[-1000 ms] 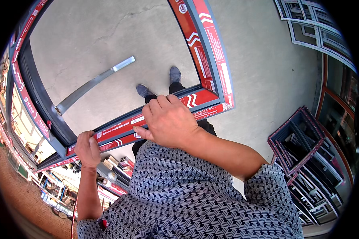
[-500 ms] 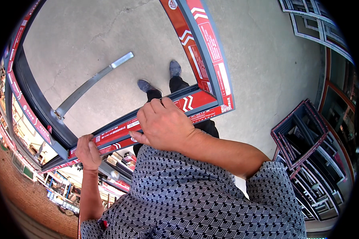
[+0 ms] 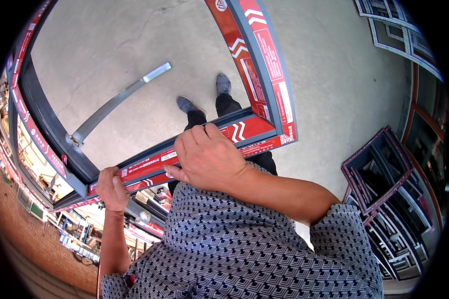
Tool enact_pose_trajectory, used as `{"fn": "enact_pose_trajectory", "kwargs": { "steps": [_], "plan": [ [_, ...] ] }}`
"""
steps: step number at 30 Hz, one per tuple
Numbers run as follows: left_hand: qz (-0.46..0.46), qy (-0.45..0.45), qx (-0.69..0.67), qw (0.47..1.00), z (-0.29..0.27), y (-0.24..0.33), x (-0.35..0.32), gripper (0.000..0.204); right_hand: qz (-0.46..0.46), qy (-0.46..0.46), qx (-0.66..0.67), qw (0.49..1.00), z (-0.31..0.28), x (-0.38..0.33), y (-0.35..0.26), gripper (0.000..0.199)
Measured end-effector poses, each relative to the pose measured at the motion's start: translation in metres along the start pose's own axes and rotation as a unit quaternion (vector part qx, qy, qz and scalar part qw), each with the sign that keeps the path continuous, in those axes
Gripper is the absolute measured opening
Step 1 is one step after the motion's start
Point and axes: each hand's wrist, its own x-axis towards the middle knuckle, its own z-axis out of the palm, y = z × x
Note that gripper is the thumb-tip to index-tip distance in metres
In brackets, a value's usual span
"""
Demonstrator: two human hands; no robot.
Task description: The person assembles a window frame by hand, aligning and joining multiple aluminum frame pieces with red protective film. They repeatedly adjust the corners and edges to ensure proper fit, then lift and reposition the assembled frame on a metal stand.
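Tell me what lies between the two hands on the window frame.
In the head view, only the frame's red-taped rail spans from the left hand to the right hand.

free: inside window frame (image 3: 264, 65) | blocked: metal bar (image 3: 119, 99), stacked frames (image 3: 384, 174)

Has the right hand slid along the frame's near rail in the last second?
No. The right hand grips the same spot on the window frame, just left of the white chevron marks near its corner; the left hand holds too.
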Motion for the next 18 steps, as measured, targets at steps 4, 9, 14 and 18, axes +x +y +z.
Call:
{"fn": "enact_pose_trajectory", "kwargs": {
  "steps": [4, 9, 14, 18],
  "plan": [
    [-0.003, -0.009, 0.007, 1.000, -0.0025, 0.0021, 0.0007, 0.042, -0.001, 0.004, -0.008, 1.000, 0.0002, 0.0012, -0.0022, 0.057],
    [-0.008, -0.006, 0.008, 1.000, -0.0016, -0.0018, -0.0016, 0.039, -0.005, 0.009, -0.009, 1.000, 0.0000, 0.0015, -0.0024, 0.059],
    [-0.013, -0.011, 0.012, 1.000, -0.0024, 0.0006, 0.0003, 0.037, -0.007, 0.023, -0.017, 1.000, 0.0034, 0.0012, -0.0015, 0.059],
    [-0.020, -0.012, 0.016, 1.000, -0.0016, -0.0010, -0.0009, 0.036, -0.006, 0.021, -0.012, 1.000, 0.0015, 0.0020, -0.0015, 0.058]
  ]
}}
